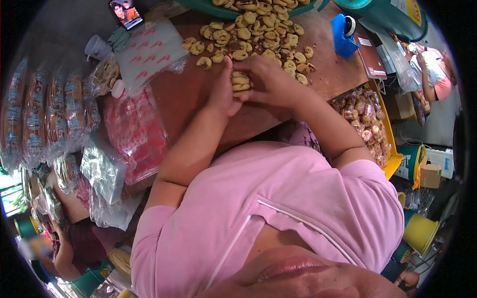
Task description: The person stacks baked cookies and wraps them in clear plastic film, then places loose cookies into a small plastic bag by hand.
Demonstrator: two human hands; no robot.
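A short stack of round yellow cookies (241, 83) is held upright between my two hands, above the front part of the brown table (194, 107). My left hand (224, 92) cups the stack from the left, thumb pointing up. Curling around it from the right is my right hand (271, 82), with fingers at its top and bottom. Just beyond the hands lies a loose pile of the same cookies (243, 33), many with dark filling showing. It spreads down from a green basin (208, 9) at the far edge.
A blue tape dispenser (344, 37) stands at the right. Printed clear bags (149, 52), red plastic bags (136, 131) and a phone (125, 14) are at the left. A yellow crate (394, 161) holds wrapped packs. Wrapped long packs (37, 114) line the left. Other people are at both sides.
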